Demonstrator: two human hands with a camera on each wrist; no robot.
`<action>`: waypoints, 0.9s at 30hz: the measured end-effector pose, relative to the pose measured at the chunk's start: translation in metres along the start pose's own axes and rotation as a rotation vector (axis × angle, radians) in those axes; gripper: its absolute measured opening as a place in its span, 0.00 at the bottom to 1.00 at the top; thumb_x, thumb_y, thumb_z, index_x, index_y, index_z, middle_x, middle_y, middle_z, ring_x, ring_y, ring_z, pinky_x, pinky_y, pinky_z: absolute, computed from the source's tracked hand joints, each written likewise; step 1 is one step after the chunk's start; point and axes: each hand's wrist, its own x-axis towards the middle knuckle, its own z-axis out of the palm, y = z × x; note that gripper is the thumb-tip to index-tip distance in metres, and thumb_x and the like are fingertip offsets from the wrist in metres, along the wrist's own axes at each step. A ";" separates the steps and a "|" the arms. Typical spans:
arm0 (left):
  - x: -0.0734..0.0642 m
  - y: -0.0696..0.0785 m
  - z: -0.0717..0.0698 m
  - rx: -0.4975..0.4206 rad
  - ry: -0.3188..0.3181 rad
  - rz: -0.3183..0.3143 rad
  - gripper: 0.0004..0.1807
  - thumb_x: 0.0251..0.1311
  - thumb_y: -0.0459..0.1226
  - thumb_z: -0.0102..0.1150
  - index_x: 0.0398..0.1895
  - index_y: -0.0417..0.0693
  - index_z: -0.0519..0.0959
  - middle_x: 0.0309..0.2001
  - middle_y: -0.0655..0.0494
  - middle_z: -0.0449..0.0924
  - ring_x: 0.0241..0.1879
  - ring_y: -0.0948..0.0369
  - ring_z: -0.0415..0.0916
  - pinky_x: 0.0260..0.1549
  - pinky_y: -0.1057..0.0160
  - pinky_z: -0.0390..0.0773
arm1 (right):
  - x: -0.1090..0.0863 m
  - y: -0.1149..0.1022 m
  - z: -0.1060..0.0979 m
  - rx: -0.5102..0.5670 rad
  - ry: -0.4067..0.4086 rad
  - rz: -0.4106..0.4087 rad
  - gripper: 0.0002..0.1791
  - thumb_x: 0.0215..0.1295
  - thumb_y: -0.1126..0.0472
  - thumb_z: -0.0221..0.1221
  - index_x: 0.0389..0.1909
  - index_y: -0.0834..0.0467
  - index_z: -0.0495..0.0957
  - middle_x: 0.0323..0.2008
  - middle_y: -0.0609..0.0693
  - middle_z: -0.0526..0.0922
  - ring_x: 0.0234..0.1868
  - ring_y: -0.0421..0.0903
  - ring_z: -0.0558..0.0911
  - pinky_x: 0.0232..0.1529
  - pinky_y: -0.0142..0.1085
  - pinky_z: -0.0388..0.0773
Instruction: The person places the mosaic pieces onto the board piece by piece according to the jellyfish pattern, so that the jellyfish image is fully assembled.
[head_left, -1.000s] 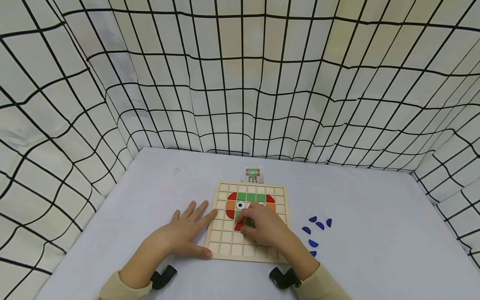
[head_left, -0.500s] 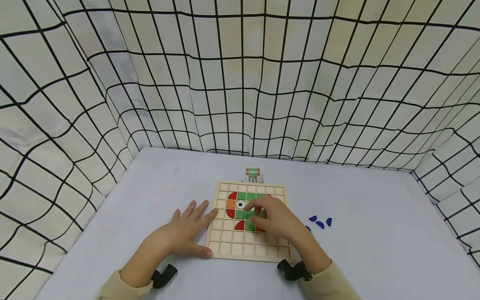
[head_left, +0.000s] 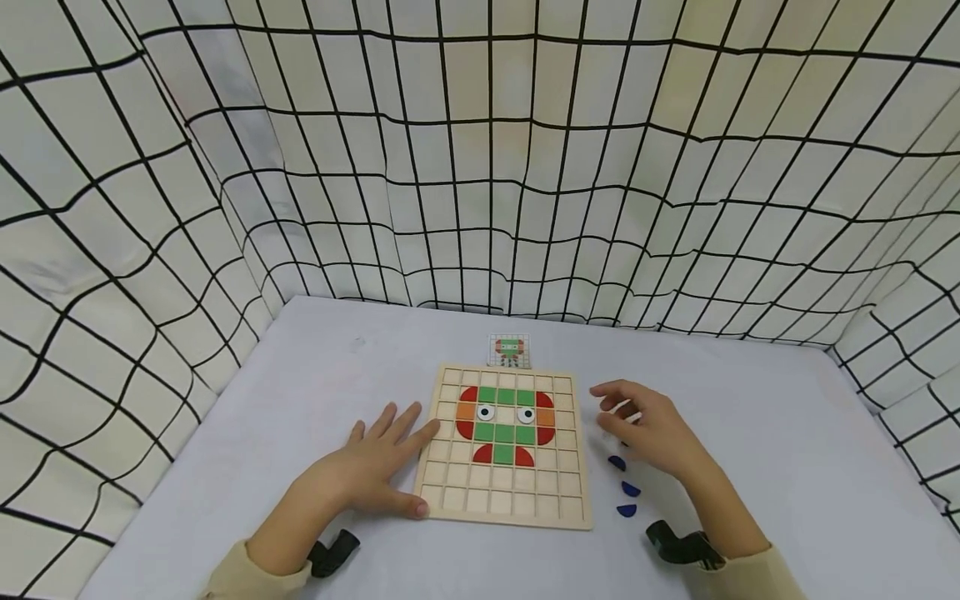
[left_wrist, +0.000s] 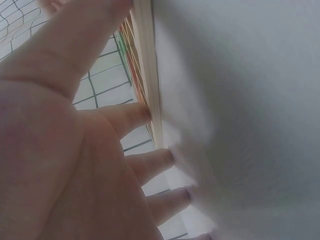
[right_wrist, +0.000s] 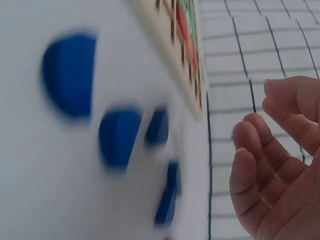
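A wooden grid board (head_left: 517, 504) lies flat on the table. Set in its cells are green squares (head_left: 504, 454), red quarter-rounds (head_left: 465, 430), orange squares (head_left: 545, 417) and two eye tiles (head_left: 486, 412). My left hand (head_left: 372, 467) has its fingers spread, with thumb and index finger at the board's left edge (left_wrist: 154, 95). To the right of the board hovers my right hand (head_left: 648, 425), fingers loosely bent, nothing in them. Beneath and in front of it lie several blue half-circle pieces (head_left: 631, 489); the hand hides some in the head view. They show large in the right wrist view (right_wrist: 72, 75).
Behind the board's far edge lies a small pattern card (head_left: 509, 351) with a green and red figure. Black-lined netting (head_left: 510, 208) over white sheeting encloses the table (head_left: 337, 350) at the back and sides. Dark wrist mounts (head_left: 678, 543) sit below both wrists.
My right hand has left the board and moved right, over to the blue pieces, uncovering the right eye tile and the red pieces. My left hand stays at the board's edge.
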 end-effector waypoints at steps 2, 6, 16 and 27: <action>0.000 0.000 0.000 0.003 -0.002 0.005 0.61 0.43 0.66 0.70 0.79 0.57 0.55 0.81 0.45 0.41 0.78 0.37 0.34 0.65 0.24 0.42 | -0.005 0.013 -0.010 -0.042 0.020 0.025 0.18 0.67 0.60 0.63 0.57 0.53 0.80 0.41 0.49 0.81 0.39 0.45 0.79 0.30 0.35 0.79; 0.001 0.000 0.000 0.017 -0.003 0.007 0.61 0.43 0.67 0.70 0.80 0.57 0.54 0.81 0.45 0.41 0.78 0.37 0.34 0.65 0.24 0.42 | -0.013 0.036 -0.028 -0.125 0.037 0.069 0.16 0.67 0.59 0.63 0.55 0.53 0.81 0.37 0.48 0.80 0.35 0.46 0.77 0.27 0.34 0.76; 0.003 0.000 0.001 0.026 -0.002 0.003 0.61 0.43 0.66 0.71 0.79 0.57 0.54 0.81 0.45 0.41 0.78 0.37 0.34 0.65 0.24 0.42 | -0.023 0.063 -0.052 -0.189 -0.062 0.113 0.16 0.66 0.58 0.64 0.54 0.55 0.82 0.35 0.47 0.79 0.34 0.44 0.76 0.30 0.34 0.74; 0.002 0.000 0.000 0.022 0.001 0.011 0.61 0.43 0.66 0.70 0.80 0.57 0.54 0.81 0.45 0.41 0.78 0.37 0.34 0.66 0.24 0.42 | -0.025 0.066 -0.049 -0.176 -0.180 0.063 0.10 0.56 0.61 0.71 0.40 0.50 0.87 0.37 0.44 0.82 0.35 0.43 0.75 0.32 0.33 0.75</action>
